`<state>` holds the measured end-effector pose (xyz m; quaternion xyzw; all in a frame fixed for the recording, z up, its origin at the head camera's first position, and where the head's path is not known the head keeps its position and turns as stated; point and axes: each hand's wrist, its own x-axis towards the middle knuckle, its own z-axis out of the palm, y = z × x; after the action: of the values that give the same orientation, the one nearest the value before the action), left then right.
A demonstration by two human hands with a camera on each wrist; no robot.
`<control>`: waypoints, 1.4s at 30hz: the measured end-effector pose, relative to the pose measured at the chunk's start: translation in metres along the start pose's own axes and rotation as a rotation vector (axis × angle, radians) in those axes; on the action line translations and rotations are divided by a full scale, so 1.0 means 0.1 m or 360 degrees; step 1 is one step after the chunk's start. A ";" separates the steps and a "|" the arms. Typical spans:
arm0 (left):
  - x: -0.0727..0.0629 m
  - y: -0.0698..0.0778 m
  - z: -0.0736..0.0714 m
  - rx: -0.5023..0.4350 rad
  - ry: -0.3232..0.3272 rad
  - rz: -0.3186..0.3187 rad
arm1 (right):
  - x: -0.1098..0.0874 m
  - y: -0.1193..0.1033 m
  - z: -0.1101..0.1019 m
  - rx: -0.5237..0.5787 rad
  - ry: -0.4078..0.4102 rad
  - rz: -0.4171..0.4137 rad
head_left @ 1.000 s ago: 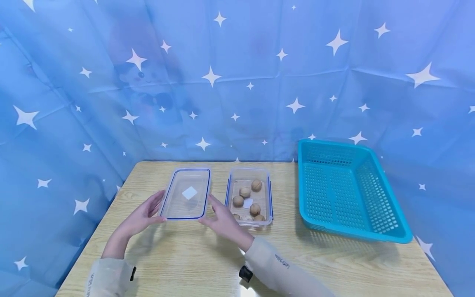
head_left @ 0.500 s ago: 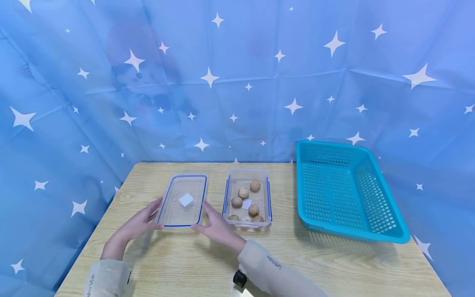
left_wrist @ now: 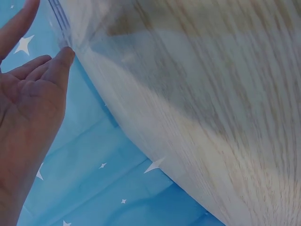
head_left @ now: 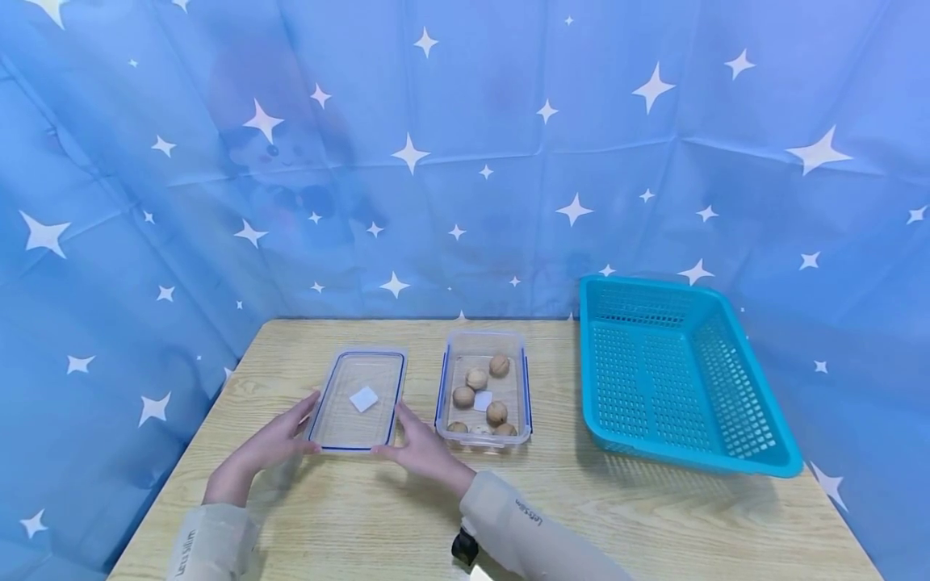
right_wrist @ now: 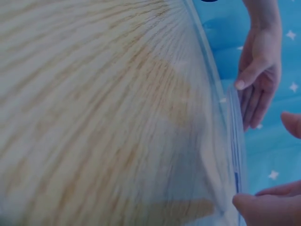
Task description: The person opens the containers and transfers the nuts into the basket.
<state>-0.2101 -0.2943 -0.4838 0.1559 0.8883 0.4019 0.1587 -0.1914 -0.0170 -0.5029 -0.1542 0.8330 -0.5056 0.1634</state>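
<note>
A clear rectangular plastic lid (head_left: 356, 379) with a blue seal and a white diamond label lies low over the table's left half in the head view. My left hand (head_left: 272, 440) holds its left side, thumb at the near corner. At the right side, my right hand (head_left: 421, 452) holds it in the same way. The left wrist view shows my left hand (left_wrist: 35, 89) beside the lid's edge (left_wrist: 59, 19). In the right wrist view both hands meet that edge (right_wrist: 235, 136); my right hand (right_wrist: 270, 207) is partly cut off.
Right of the lid stands a clear open box (head_left: 483, 343) with blue side strips, holding several walnuts (head_left: 476, 379). A turquoise perforated basket (head_left: 654, 456) stands further right on the wooden table (head_left: 363, 524). A blue star-patterned curtain (head_left: 465, 161) hangs behind.
Both hands have brought the lid down and slightly toward me, nearer the table. The walnut box and the basket have stayed in place; the head view has shifted slightly.
</note>
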 end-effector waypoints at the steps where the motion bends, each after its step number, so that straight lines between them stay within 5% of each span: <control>1: 0.00 0.00 0.01 0.0009 -0.0007 -0.0010 | 0.00 0.01 0.01 0.0000 -0.0004 -0.0003; 21: 0.02 0.05 0.07 0.0239 0.0057 -0.0118 | -0.01 0.00 0.04 0.0043 0.0006 -0.0043; 31: 0.12 0.32 -0.03 0.0334 0.0181 -0.0005 | 0.00 -0.06 -0.10 0.0212 0.0078 -0.0177; 42: 0.27 0.51 0.04 0.0228 0.0179 0.0118 | -0.04 -0.19 -0.41 0.0304 0.0099 -0.0253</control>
<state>-0.2248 -0.2488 -0.4511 0.1769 0.9159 0.3509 0.0821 -0.2030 0.0085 -0.4673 -0.1877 0.7708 -0.5986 0.1110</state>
